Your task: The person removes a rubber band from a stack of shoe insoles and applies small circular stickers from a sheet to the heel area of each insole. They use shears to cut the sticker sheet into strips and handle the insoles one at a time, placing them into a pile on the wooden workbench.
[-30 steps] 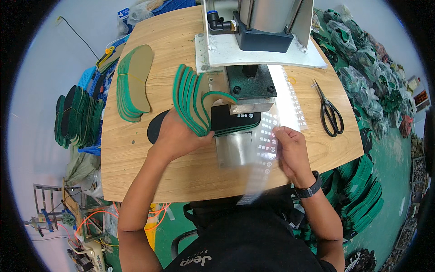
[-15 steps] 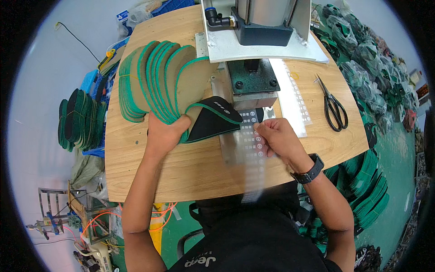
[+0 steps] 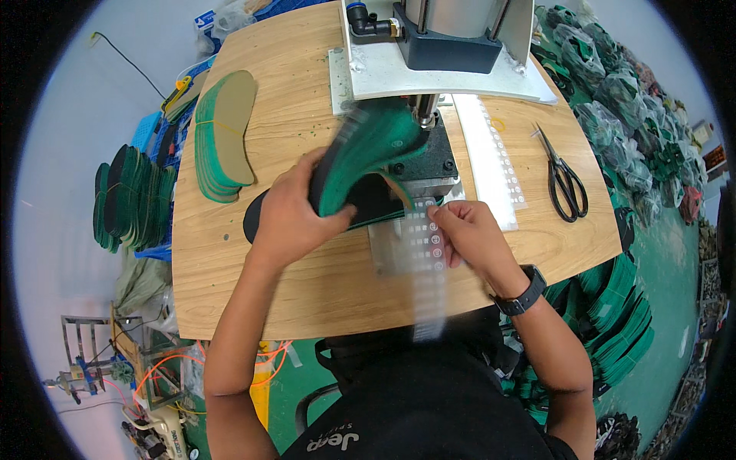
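Insoles (image 3: 360, 157), a green-edged stack, sit clamped in my left hand (image 3: 295, 211), long axis running far-right toward the press (image 3: 429, 153). My right hand (image 3: 468, 234), just right, pinches a sticker strip (image 3: 425, 261) over the worktop (image 3: 307, 284).

The green insole stack (image 3: 368, 157) in the left hand (image 3: 295, 218) was smeared by motion, its layers impossible to count. The sticker strip (image 3: 428, 284) blurred toward its lower end, its marks too small to read. The left hand covered part of a dark insole (image 3: 257, 218), and the press (image 3: 452, 34) was cut off by the top edge.
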`<act>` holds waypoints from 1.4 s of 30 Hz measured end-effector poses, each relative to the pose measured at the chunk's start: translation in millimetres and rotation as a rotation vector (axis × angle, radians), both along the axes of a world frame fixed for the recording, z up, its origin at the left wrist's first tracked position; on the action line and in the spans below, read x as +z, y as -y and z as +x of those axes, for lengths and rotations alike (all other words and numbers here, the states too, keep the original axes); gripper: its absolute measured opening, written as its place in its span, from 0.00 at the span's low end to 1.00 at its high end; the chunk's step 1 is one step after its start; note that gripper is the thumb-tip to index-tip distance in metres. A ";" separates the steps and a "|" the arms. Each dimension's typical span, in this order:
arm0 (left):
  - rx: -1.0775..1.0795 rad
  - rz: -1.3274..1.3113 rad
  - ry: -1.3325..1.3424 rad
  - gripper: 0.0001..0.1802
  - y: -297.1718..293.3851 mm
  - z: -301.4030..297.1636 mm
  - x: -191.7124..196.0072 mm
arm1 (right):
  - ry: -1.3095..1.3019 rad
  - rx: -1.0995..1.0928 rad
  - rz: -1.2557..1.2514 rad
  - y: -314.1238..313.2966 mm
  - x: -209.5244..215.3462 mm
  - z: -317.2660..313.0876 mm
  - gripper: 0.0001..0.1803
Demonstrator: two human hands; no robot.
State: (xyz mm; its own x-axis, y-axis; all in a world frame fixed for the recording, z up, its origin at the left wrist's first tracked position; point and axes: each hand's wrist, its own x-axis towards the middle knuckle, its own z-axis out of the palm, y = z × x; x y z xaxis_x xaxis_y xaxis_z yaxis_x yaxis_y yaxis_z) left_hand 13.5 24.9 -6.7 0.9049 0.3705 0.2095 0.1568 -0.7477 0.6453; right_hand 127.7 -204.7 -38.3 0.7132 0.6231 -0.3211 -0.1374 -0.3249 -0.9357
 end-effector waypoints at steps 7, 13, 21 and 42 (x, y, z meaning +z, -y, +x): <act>-0.090 0.319 -0.191 0.58 8.1 7.7 4.4 | -0.173 -0.241 0.245 25.2 -3.0 -0.8 0.12; -0.125 0.254 -0.132 0.51 3.3 3.9 6.1 | -0.238 -0.276 0.302 24.9 -4.4 3.4 0.12; 0.039 -0.204 0.117 0.18 -10.3 -10.6 3.1 | -0.009 -0.036 0.064 8.0 -0.3 -2.3 0.14; 0.152 -0.217 0.309 0.17 -12.6 -16.8 -9.8 | -0.003 0.056 -0.088 -1.5 5.9 1.8 0.18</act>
